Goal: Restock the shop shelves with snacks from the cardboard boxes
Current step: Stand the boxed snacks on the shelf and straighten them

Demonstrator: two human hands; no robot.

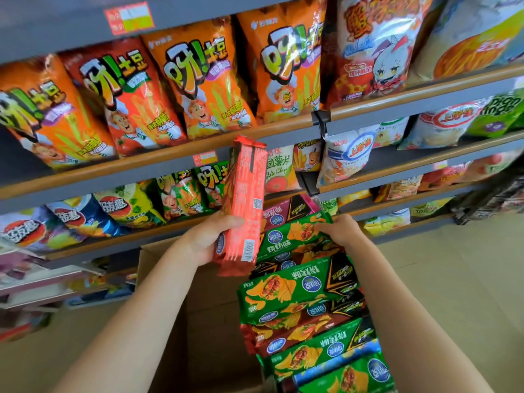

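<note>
My left hand [211, 236] grips a long red snack packet [243, 205] by its lower half and holds it upright above the open cardboard box [209, 316], in front of the shelves. My right hand [341, 231] reaches into the far end of the box and holds the top of a green snack packet [292, 236]. Several more green packets [297, 290] and a dark red packet [292, 333] lie stacked along the right side of the box. The left part of the box shows bare cardboard.
Grey shelves [368, 120] with wooden edges fill the view ahead. Orange chip bags [204, 80] line the upper shelf, mixed bags [127, 205] the lower ones. A white Oishi bag [346, 157] hangs from a clip. Beige floor [453, 265] lies to the right.
</note>
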